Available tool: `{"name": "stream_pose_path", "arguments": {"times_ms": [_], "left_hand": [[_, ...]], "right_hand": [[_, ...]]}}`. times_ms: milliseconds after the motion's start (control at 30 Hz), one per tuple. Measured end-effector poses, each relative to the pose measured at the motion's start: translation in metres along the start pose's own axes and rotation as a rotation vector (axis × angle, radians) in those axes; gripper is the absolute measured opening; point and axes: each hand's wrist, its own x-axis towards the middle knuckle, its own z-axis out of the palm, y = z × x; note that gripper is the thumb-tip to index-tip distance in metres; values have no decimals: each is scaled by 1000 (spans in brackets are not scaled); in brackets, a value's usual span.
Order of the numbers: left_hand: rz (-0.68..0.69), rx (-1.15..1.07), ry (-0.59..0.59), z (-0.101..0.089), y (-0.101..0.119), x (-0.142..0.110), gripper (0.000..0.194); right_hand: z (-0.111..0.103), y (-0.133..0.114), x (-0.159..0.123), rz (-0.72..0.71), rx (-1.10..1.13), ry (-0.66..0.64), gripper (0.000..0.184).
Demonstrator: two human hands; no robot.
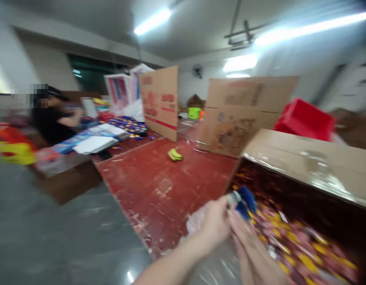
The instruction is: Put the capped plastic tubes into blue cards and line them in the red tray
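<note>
Red table (159, 186), hands (230, 229) on blue packet (245, 202)

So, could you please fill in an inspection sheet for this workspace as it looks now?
Surface: red table, scuffed and worn pale in patches.
Job's things: blue item and clear plastic wrap at the hands; open cardboard box full of small red and yellow packets.
Clutter: yellow-green item on the table; upright cardboard sheets; red bin; stacked printed sheets.
Hands: left hand and right hand together on the blue item; picture blurred.
Cables: nothing seen.
Surroundings: another person working at the far left; ceiling strip lights.
</note>
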Motion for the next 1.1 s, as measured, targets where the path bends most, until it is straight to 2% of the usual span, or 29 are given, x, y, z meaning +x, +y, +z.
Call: {"name": "stream_pose_path", "arguments": {"times_ms": [67, 200, 267, 367, 500, 633, 800, 867, 967, 1100], "left_hand": [[-20, 40, 15, -3, -15, 8, 30], [-45, -38, -32, -7, -40, 15, 38], [-75, -80, -41, -7, -47, 12, 41], [-88, -106, -58, -5, -52, 8, 42], [-98, -73, -74, -3, -52, 8, 41], [-104, -92, -87, -2, -52, 9, 41], [-52, -54, -122, -1, -51, 11, 32], [-55, -37, -126, 0, -50, 11, 31], [-53, -68, -155, 3, -47, 9, 30], [-15, -92, -217, 13, -40, -1, 28]], "right_hand": [[-15, 13, 1, -45, -95, -28, 41], [-35, 40, 12, -111, -449, -88, 23], [-39, 50, 14, -90, -570, -173, 32], [-37, 59, 12, -61, -639, -271, 50], [-33, 63, 8, -83, -704, -326, 52], [-32, 65, 7, -60, -708, -343, 55], [-35, 67, 6, -39, -717, -308, 46], [-36, 68, 5, -31, -684, -302, 52], [-37, 70, 3, -3, -555, -259, 56], [-35, 64, 2, 157, -221, -70, 36]]}}
